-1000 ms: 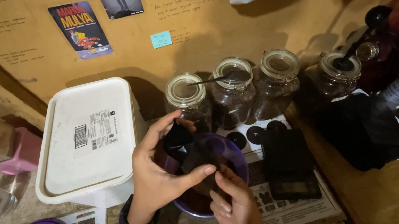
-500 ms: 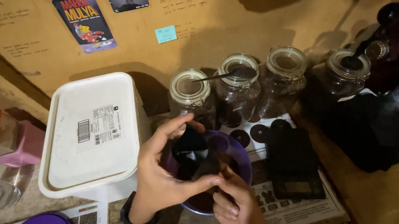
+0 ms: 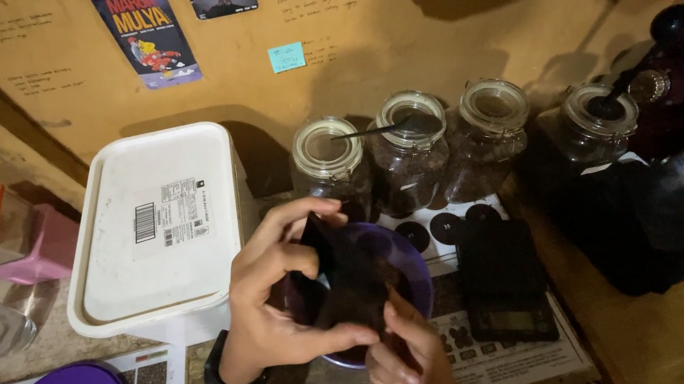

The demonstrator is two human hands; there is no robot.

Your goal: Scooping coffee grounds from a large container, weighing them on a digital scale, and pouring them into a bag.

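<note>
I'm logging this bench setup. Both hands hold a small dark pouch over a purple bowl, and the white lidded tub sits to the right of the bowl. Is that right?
Not quite. The head view shows the white lidded tub to the left of the purple bowl, not the right. The rest stands: the left hand and right hand hold the small dark pouch over the bowl.

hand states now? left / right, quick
Left hand: closed on a small black pouch, held over the purple bowl.
Right hand: fingers pinching the same pouch's lower edge.
</note>
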